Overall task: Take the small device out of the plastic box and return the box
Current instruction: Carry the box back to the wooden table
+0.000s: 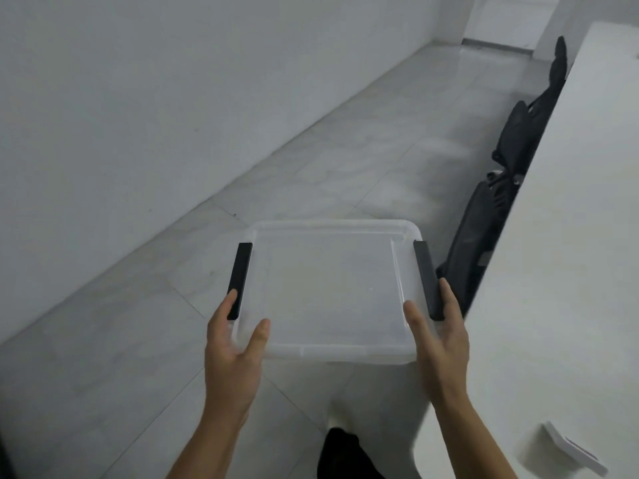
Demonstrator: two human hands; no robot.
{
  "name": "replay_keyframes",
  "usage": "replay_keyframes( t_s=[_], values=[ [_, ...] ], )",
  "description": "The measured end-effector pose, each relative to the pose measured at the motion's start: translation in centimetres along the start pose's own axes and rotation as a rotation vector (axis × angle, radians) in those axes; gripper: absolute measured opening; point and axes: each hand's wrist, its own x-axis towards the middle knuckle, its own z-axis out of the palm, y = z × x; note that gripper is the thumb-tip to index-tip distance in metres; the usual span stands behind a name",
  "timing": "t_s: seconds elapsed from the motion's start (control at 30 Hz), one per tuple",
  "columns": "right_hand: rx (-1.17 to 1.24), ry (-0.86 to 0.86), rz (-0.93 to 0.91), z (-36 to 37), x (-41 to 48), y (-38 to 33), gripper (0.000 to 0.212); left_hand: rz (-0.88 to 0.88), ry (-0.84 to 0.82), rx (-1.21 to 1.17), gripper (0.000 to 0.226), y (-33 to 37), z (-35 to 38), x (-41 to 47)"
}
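A clear plastic box [328, 288] with its lid on and two black side latches is held out in front of me above the floor. My left hand [231, 344] grips its near left corner, thumb on the lid and fingers by the left latch [239, 281]. My right hand [437, 335] grips the near right corner beside the right latch [428, 280]. A small white device [574, 451] lies on the white table at the lower right, apart from both hands. Nothing shows through the lid.
A white table [570, 236] runs along the right side. Black office chairs [484, 229] are tucked against its left edge. A white wall [138, 98] stands on the left, with pale tiled floor [345, 160] between. My dark shoe [345, 454] shows below the box.
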Motion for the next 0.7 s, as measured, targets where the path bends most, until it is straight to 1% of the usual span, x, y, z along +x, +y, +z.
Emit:
replay_keyframes(
  t_s=[0.2, 0.4, 0.53, 0.6, 0.7],
  values=[
    [0.058, 0.023, 0.015, 7.9, 10.8, 0.1, 0.097, 0.059, -0.021, 0.043, 0.063, 1.3, 3.8, 13.9],
    [0.059, 0.026, -0.004, 15.7, 24.5, -3.0, 0.097, 0.065, -0.02, 0.036, 0.066, 5.1, 8.2, 29.2],
    [0.046, 0.048, -0.025, 18.6, 32.7, -5.4, 0.099, 0.057, -0.048, -0.005, 0.066, 7.5, 12.3, 37.6],
    [0.033, 0.082, -0.035, 19.5, 36.7, -6.0, 0.099, 0.056, -0.088, -0.027, 0.066, 8.2, 14.8, 41.6],
    [-0.001, 0.132, -0.039, 20.9, 42.7, -5.7, 0.093, 0.062, -0.15, -0.045, 0.069, 8.9, 19.3, 48.0]
  ],
)
